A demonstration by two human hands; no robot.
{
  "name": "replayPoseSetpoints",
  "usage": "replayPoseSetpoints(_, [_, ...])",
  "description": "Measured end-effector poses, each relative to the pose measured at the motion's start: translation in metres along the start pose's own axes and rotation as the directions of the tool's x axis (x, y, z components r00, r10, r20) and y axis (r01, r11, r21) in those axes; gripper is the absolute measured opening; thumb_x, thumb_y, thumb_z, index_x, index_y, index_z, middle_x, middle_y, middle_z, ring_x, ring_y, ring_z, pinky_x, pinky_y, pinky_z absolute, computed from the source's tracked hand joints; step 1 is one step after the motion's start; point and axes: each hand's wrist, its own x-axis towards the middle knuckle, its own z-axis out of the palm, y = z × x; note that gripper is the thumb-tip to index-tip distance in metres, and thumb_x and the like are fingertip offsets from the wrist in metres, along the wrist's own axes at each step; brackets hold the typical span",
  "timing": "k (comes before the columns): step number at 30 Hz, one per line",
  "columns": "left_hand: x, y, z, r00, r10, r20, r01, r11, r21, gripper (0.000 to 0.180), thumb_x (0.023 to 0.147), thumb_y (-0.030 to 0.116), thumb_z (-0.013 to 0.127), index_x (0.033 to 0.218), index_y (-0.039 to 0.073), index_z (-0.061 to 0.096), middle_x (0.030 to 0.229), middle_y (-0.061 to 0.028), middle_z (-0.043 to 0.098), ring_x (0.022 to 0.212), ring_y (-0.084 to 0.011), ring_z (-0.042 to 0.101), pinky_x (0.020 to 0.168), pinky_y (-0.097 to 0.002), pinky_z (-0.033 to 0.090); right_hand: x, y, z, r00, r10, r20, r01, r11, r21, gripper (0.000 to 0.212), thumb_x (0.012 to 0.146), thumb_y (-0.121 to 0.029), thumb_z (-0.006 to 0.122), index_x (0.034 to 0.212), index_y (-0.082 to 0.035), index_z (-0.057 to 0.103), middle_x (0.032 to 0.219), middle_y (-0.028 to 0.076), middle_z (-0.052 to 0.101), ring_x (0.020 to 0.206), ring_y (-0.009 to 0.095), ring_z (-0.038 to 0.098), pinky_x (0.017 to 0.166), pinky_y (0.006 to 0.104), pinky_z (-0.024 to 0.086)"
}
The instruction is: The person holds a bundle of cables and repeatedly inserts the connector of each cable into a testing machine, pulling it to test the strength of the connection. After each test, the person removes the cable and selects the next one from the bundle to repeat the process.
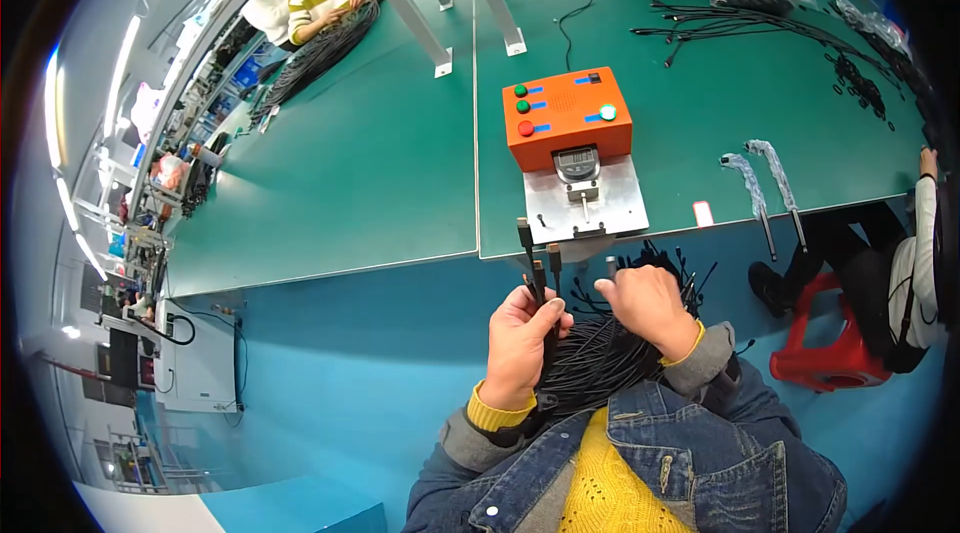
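The left hand (520, 343) is closed around a few black cables (590, 358), and their plug ends (540, 268) stick up past the fingers. The big bunch lies on the lap, just below the green worktop (380, 163). The right hand (650, 308) pinches one cable end. An orange box (565, 116) sits on the worktop above.
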Motion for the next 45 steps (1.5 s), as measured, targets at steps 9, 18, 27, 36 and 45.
replayPoseSetpoints(9, [0.018,-0.013,0.006,0.992,0.011,0.122,-0.014,0.999,0.029,0.007,0.08,0.003,0.055,0.086,0.002,0.053,0.071,-0.003,0.056,0.061,-0.0104,0.055,0.054,-0.0203,0.045,0.009,-0.036,-0.024,0.999,-0.002,-0.045,0.041,0.474,0.879,0.018,0.081,-0.015,0.051,0.074,0.001,0.056,0.064,0.003,0.054,0.052,0.012,0.048,0.049,0.0254,0.039])
replayPoseSetpoints(18, [0.018,0.004,-0.003,0.996,0.083,-0.022,-0.082,0.996,0.028,0.009,0.081,0.007,0.057,0.087,0.001,0.056,0.072,-0.0036,0.057,0.058,-0.0085,0.052,0.052,-0.0194,0.043,0.018,-0.018,-0.002,0.963,0.2,0.178,-0.207,0.134,0.969,0.023,0.087,-0.018,0.046,0.077,-0.001,0.057,0.064,0.002,0.055,0.047,0.002,0.042,0.04,0.016,0.033])
replayPoseSetpoints(27, [0.016,0.001,-0.003,0.995,0.094,-0.036,-0.095,0.995,-0.041,0.02,0.083,0.013,0.054,0.099,0.0,0.055,0.071,-0.0026,0.055,0.056,-0.0071,0.047,0.051,-0.0191,0.041,0.021,-0.01,0.01,0.96,0.27,0.072,-0.174,0.377,0.91,0.025,0.085,-0.019,0.047,0.076,0.001,0.057,0.054,0.003,0.056,0.042,0.005,0.044,0.039,0.0186,0.034])
replayPoseSetpoints(36, [0.014,-0.001,-0.004,0.993,0.119,0.009,-0.118,0.993,-0.019,0.019,0.084,0.012,0.053,0.098,-0.001,0.053,0.073,-0.0024,0.052,0.058,-0.0082,0.046,0.052,-0.0214,0.039,0.026,-0.01,0.009,0.966,0.251,0.056,-0.144,0.351,0.925,0.022,0.086,-0.018,0.047,0.076,0.0,0.056,0.055,0.003,0.055,0.04,0.003,0.04,0.037,0.0165,0.031])
replayPoseSetpoints(45, [0.011,-0.004,-0.004,0.963,0.249,-0.102,-0.249,0.968,0.009,0.01,0.077,0.002,0.059,0.078,0.001,0.049,0.07,-0.0037,0.054,0.06,-0.0101,0.053,0.053,-0.0218,0.045,0.031,-0.018,0.004,0.959,0.261,0.11,-0.168,0.214,0.962,0.023,0.086,-0.018,0.047,0.076,0.0,0.056,0.056,0.004,0.055,0.041,0.003,0.041,0.037,0.0161,0.032])
